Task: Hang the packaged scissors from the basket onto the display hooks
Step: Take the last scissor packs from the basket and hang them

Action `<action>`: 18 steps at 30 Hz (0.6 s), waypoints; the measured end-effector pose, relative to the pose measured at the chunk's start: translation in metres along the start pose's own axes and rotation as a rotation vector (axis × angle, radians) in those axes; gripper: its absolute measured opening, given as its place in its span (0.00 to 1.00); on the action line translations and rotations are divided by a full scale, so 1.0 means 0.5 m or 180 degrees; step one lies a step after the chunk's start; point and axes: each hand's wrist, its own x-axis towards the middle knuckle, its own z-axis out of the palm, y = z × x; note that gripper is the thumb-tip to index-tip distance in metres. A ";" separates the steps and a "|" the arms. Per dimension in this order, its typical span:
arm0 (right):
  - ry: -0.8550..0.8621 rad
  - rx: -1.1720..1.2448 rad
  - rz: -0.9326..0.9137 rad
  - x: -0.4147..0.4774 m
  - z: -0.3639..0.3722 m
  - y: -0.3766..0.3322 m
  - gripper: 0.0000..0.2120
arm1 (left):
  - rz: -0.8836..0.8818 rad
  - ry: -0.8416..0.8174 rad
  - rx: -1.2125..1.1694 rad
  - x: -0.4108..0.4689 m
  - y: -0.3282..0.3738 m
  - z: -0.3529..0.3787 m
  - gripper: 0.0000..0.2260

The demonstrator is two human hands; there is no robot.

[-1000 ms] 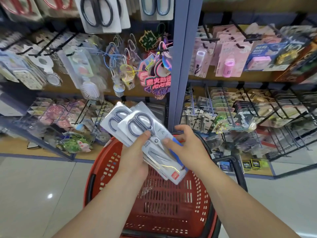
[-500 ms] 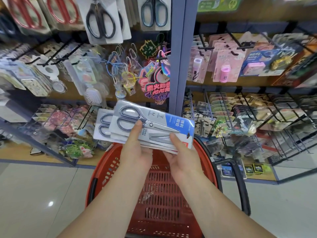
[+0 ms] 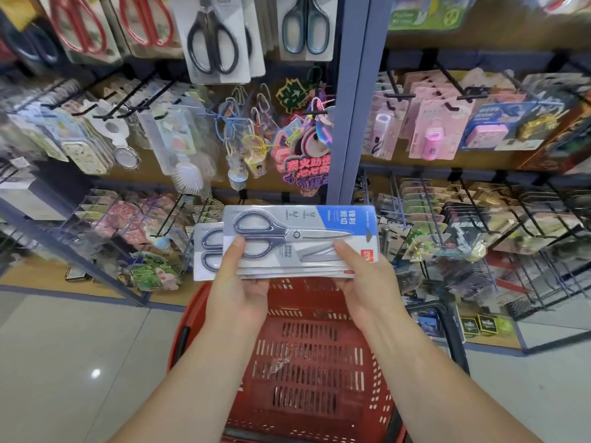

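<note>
**Scissor packs held in both hands over basket**

- Stack of packaged scissors (image 3: 287, 243) sits mid-frame, flat and horizontal, above the red basket (image 3: 319, 398). Not on any hook.
- Top pack: silver scissors, handles left, blades pointing right, blue corner upper right. A lower pack (image 3: 208, 251) sticks out past the stack's left edge.
- Left hand (image 3: 238, 290) grips the left end of the stack, thumb on top by the handles. Right hand (image 3: 367, 282) grips the right end, thumb on top near the blades. Fingers pinch the stack from below; those under it are hidden.
- Basket: small clear plastic scrap (image 3: 278, 364) on its floor.
- Upper part of frame: hung black-handled scissors (image 3: 214, 36), grey-blue pair (image 3: 305, 24), red pairs (image 3: 144, 20).
- Blue upright post (image 3: 351, 107) just behind the stack.
</note>
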 end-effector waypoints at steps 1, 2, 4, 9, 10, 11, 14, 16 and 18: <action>0.0060 0.0279 0.0008 -0.001 0.008 0.004 0.15 | 0.0008 0.0009 -0.0051 0.003 -0.002 0.009 0.16; 0.0091 0.0589 0.0020 -0.001 0.017 0.009 0.16 | 0.0017 0.0012 -0.0112 0.007 -0.004 0.018 0.18; 0.0095 0.1054 0.0052 -0.002 0.038 0.015 0.18 | 0.0046 -0.0074 -0.0193 0.013 -0.011 0.032 0.23; -0.0073 0.1269 -0.0005 -0.003 0.072 0.017 0.24 | 0.0172 -0.0322 -0.0174 0.006 -0.025 0.043 0.30; -0.0089 0.1240 -0.0015 -0.003 0.074 0.020 0.23 | 0.0146 -0.0341 -0.0157 0.001 -0.030 0.043 0.29; -0.0067 0.1206 -0.0013 -0.005 0.075 0.022 0.23 | 0.0110 -0.0340 -0.0130 -0.003 -0.036 0.041 0.28; 0.0186 0.1000 -0.0022 0.004 0.064 0.026 0.18 | -0.0019 -0.0276 0.0073 -0.013 -0.049 0.020 0.28; 0.0264 0.0787 -0.0062 0.012 0.049 0.021 0.15 | -0.0165 -0.0172 0.0338 -0.014 -0.051 -0.011 0.30; 0.0327 0.0504 -0.0160 0.022 0.029 0.012 0.14 | -0.0281 0.0050 0.0687 -0.010 -0.041 -0.051 0.25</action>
